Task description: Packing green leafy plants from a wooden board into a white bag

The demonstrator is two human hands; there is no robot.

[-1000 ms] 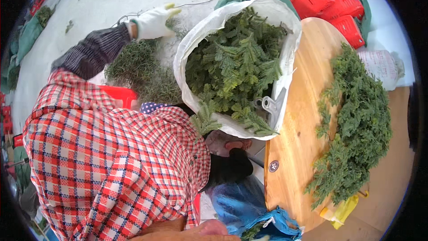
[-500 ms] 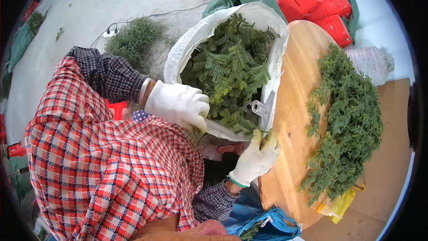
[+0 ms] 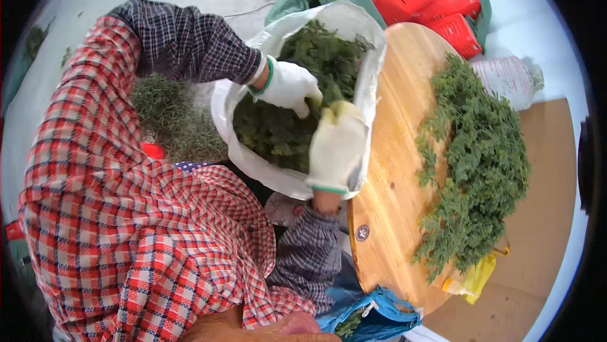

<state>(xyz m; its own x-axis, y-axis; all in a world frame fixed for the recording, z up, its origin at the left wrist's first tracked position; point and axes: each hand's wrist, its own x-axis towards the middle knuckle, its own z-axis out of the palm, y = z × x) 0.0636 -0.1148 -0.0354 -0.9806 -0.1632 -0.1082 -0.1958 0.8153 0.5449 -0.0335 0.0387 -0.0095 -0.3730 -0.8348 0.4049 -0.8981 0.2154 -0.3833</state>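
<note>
Now left hand [image 3: 289,86], right hand [image 3: 336,146] in greens [image 3: 272,130], white sack [image 3: 373,70].

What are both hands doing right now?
Left hand: curled, gripping greens inside the white bag.
Right hand: in the bag on the greens; grip cannot be told.

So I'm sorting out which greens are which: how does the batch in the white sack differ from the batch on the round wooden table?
The greens in the white sack sit packed inside the sack; the greens on the table lie loose in a long heap on the table. Both gloved hands, the left hand and the right hand, are in the sack's greens; nothing touches the table's heap. Both look like the same leafy green sprigs.
</note>
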